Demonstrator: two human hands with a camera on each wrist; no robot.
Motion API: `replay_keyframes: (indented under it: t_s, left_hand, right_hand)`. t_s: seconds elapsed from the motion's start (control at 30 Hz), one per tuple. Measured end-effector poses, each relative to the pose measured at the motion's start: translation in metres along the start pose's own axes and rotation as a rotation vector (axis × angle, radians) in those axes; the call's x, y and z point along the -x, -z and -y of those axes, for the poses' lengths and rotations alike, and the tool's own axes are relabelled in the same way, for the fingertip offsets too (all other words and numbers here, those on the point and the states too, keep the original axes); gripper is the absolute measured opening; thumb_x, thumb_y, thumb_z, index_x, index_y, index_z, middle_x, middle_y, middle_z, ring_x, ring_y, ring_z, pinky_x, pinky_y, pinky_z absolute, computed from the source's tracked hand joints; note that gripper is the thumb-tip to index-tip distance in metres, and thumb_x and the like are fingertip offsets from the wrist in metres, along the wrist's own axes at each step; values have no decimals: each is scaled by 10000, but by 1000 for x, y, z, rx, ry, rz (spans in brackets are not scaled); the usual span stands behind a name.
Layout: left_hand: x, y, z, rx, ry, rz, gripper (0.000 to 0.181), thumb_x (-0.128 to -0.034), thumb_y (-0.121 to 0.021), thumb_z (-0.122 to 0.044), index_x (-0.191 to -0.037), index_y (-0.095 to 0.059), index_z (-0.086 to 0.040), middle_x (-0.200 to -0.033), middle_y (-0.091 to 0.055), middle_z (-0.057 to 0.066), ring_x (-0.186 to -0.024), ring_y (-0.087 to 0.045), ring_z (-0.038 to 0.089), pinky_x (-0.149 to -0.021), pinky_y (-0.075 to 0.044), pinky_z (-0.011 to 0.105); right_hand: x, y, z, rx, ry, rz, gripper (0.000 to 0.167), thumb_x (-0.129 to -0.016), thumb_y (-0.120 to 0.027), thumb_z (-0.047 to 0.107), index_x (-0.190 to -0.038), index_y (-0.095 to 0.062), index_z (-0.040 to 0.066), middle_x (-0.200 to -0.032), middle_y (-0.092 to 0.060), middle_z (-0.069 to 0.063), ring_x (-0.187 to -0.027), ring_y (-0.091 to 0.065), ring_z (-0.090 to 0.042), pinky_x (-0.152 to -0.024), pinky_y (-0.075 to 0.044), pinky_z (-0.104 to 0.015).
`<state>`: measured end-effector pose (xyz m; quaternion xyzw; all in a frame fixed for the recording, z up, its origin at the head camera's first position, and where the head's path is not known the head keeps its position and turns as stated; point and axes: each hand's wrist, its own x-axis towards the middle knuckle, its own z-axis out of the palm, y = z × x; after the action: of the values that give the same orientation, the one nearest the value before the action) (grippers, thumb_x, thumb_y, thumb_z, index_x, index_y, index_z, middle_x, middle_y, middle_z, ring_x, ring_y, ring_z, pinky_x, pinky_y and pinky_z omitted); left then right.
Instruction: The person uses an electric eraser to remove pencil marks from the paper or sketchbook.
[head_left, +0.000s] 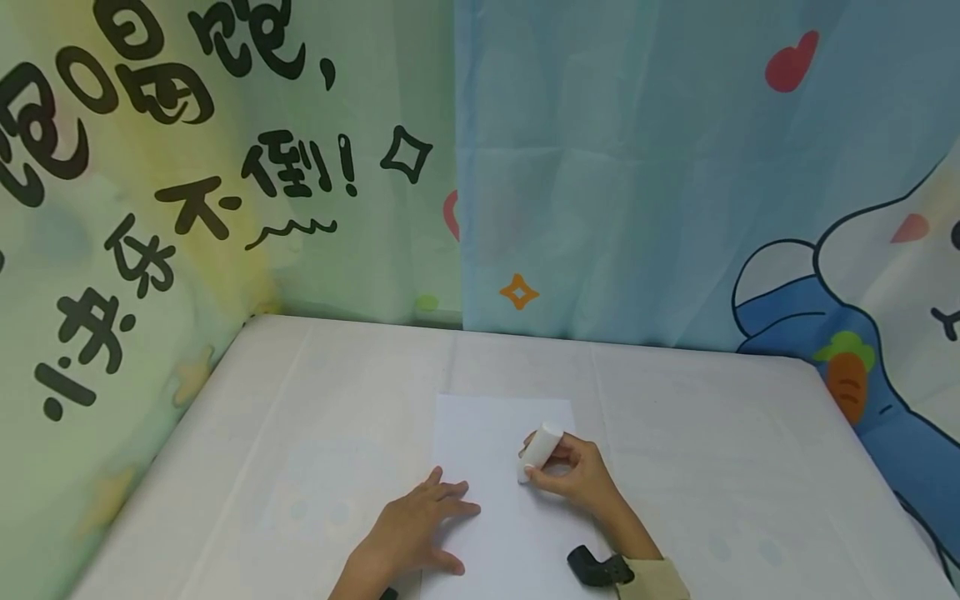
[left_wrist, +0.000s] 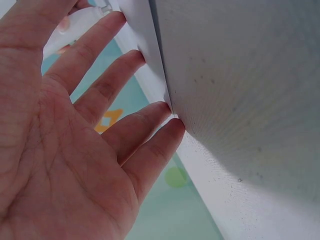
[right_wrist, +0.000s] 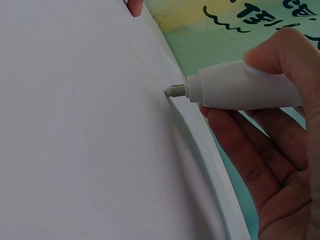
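Observation:
A sheet of white paper lies on the white-covered table. My right hand grips a thick white correction pen between thumb and fingers, tilted over the sheet's right half. In the right wrist view, the metal tip of the correction pen meets the paper, where a faint thin line runs from it. My left hand has its fingers spread and rests at the sheet's left edge. The left wrist view shows the left hand from the palm side, fingertips touching the surface at the paper's edge.
The white tablecloth extends around the sheet on both sides. A green curtain with black lettering and a blue curtain stand behind the table. A black wrist device sits by the right sleeve.

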<state>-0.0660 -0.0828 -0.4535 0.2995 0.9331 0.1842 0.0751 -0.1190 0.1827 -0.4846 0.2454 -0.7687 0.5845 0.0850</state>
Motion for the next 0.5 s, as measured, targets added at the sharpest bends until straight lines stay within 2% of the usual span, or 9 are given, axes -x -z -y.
replay_keyframes:
  t_s: [0.5]
  left_hand:
    - [1, 0, -1, -7, -6, -12, 655, -614, -865, -418, -1216, -677, -239, -1362, -597, 16, -1320, -482, 360, -876, -557, 455]
  right_hand:
    - [-1, 0, -1, -11, 29, 3, 321, -703, -761, -133, -1003, -658, -85, -917, -695, -240, -854, -671, -34, -695, -570, -207]
